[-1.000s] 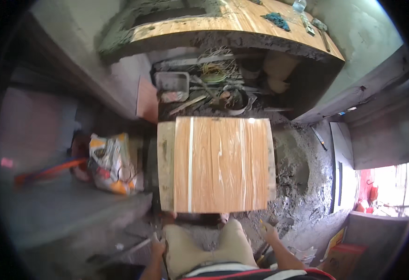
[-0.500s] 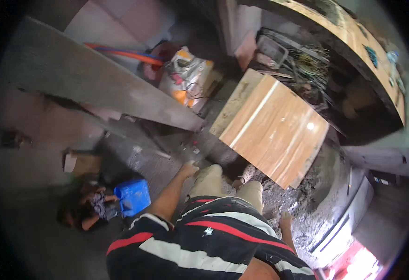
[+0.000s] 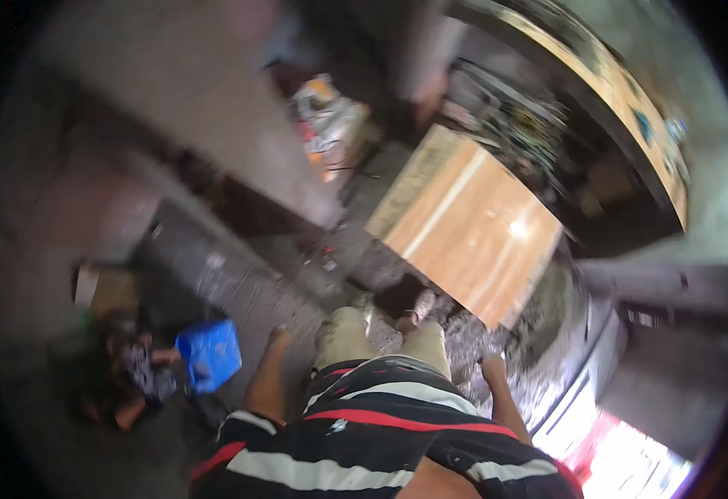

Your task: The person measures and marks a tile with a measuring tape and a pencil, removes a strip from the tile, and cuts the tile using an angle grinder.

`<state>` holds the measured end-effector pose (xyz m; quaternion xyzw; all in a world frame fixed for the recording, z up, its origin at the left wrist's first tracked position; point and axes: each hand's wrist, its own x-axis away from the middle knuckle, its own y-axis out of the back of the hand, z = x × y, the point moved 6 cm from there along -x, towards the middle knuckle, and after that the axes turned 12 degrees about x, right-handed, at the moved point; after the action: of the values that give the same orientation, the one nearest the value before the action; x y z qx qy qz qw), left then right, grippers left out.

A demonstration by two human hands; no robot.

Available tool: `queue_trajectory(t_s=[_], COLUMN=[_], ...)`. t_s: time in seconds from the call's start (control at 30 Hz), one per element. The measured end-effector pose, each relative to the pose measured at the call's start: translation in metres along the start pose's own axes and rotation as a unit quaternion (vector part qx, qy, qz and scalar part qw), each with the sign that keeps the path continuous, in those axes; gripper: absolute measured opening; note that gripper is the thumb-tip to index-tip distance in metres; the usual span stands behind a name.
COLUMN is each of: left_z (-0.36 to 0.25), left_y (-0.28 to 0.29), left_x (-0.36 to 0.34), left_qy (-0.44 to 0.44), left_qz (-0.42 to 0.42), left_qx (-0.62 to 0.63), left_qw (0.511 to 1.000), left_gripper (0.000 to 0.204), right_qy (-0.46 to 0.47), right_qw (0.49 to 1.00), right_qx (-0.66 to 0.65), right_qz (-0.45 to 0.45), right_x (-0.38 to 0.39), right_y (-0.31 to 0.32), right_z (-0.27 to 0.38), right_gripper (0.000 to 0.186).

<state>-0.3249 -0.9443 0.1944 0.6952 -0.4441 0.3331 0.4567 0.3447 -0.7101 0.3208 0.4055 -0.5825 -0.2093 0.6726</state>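
My left hand point(image 3: 279, 337) hangs beside my left knee, apart from anything around it. On the other side, my right hand point(image 3: 490, 366) is down by my right thigh, above wet-looking grey rubble or mortar point(image 3: 468, 353). Both hands are small and smeared, so their fingers do not show clearly; I see nothing held in either. Ahead of my feet lies a glossy wood-patterned panel point(image 3: 472, 233), tilted in view, with a rough-edged board point(image 3: 409, 183) showing under its left side.
At left, a person point(image 3: 135, 366) is low down beside a blue plastic container point(image 3: 210, 355). A white and orange sack point(image 3: 326, 125) stands farther ahead. To the right, a wood-patterned counter point(image 3: 580, 62) curves over a dark recess with tangled wires or rods point(image 3: 530, 129).
The view has shifted, and the panel and blue container appear farther left. My left hand has moved away from my knee, lower and to the left.
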Motion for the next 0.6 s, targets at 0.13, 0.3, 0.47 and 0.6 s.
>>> queue_trajectory(t_s=[0.13, 0.3, 0.47, 0.6], left_z=[0.043, 0.061, 0.042, 0.129], left_y=[0.038, 0.059, 0.04, -0.005], left_x=[0.012, 0.013, 0.06, 0.058], left_qy=[0.018, -0.094, -0.129, -0.129], left_qz=[-0.117, -0.175, -0.194, -0.196], left_qx=[-0.103, 0.028, 0.087, 0.044], left_qw=[0.988, 0.98, 0.969, 0.971], left_gripper=[0.061, 0.051, 0.049, 0.05], right_qy=[-0.02, -0.071, 0.031, 0.085], right_qw=[0.992, 0.983, 0.981, 0.975], right_qx=[-0.095, -0.152, -0.189, -0.189], right_qz=[-0.082, -0.071, -0.041, -0.083], right_x=[-0.01, -0.022, -0.044, -0.07], right_y=[0.035, 0.037, 0.048, 0.056], right_z=[0.045, 0.06, 0.061, 0.044], right_gripper=[0.028, 0.03, 0.031, 0.037])
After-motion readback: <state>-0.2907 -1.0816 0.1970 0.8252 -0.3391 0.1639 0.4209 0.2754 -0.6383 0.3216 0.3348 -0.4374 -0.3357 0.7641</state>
